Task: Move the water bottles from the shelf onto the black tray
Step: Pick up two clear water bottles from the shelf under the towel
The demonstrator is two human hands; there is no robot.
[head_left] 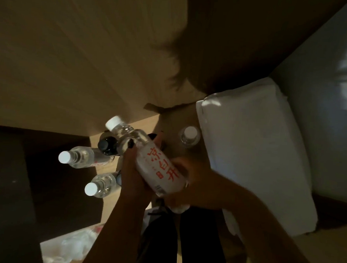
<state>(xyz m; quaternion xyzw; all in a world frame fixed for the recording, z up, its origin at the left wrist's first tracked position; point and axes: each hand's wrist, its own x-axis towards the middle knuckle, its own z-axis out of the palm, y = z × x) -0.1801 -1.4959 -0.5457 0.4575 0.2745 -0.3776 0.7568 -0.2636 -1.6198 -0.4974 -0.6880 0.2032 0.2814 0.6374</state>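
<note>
A white bed fills the right of the view, its corner close to the person's forearms. To the left runs a pale wooden shelf, with a dark area beside it that may be the black tray, though the dim light leaves that unclear.

Both hands meet around one water bottle, held tilted above the shelf with its white cap up and to the left. The left hand curls round the bottle from the left, a dark-nailed thumb pressed on the clear shoulder. The right hand wraps the lower, labelled half, a ring showing on one finger.

The bottle looks full, so fairly heavy for its size. The thin plastic should give a little under pressure and the label could be slick, so a grip round the middle, or a hand under the base, seems safest.

On the shelf stand two more white-capped bottles, one nearer, and a black-capped bottle just under the held one. They are crowded, and a low swing could knock them. Another bottle stands apart, beside the bed. Crumpled clear plastic wrap lies at lower left.
</note>
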